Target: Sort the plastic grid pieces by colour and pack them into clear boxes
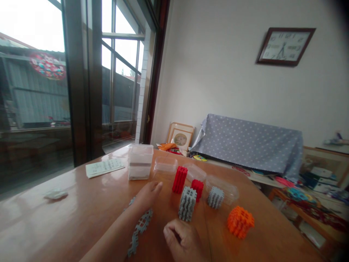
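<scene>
My left hand [149, 194] is over the table with its fingers curled together, and whether anything is inside them is hidden. Beneath that hand and forearm runs a string of grey interlocking plastic pieces [142, 222], partly covered. Closer to me, my right hand [182, 238] is loosely closed, with a dark hollow between thumb and forefinger and nothing visible in it. Just beyond it stands a tall grey stack of the pieces [187, 203]. Behind that are a taller red stack [180, 179] and a shorter red stack [197, 189]. A short grey stack [215, 197] and an orange stack [240, 222] sit to the right.
A clear plastic box [140, 162] stands at the table's back, with shallow clear trays [165, 165] beside it. On the left lie a folded printed paper [105, 167] and a small crumpled packet [55, 194]. A cloth-covered object [249, 143] is beyond the wooden table [95, 203].
</scene>
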Motion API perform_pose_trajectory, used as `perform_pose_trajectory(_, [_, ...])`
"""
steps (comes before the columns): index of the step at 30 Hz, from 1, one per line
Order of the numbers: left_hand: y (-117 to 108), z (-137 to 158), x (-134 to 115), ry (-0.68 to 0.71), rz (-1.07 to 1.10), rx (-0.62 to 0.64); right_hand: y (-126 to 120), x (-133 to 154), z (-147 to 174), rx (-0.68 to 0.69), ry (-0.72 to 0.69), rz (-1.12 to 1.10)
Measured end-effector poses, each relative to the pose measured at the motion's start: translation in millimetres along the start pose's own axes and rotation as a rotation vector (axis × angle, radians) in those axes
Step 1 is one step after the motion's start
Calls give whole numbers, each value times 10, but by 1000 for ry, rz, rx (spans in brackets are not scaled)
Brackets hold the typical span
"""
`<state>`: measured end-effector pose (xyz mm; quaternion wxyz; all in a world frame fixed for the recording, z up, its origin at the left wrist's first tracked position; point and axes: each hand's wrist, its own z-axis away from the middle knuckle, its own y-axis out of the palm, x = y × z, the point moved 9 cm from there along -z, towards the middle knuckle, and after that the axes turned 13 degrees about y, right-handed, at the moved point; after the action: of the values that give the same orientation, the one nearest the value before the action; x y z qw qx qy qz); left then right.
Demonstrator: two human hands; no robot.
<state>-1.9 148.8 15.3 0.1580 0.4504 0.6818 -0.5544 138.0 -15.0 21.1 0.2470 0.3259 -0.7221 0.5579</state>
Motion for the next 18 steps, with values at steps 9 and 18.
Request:
perform_pose_trajectory(9, [-602, 108, 335, -141, 161, -391, 18, 48, 63, 12, 17, -48])
perform_pose_trajectory(18, [-623, 523, 526, -208, 77, -376, 191, 164, 158, 170, 56, 98])
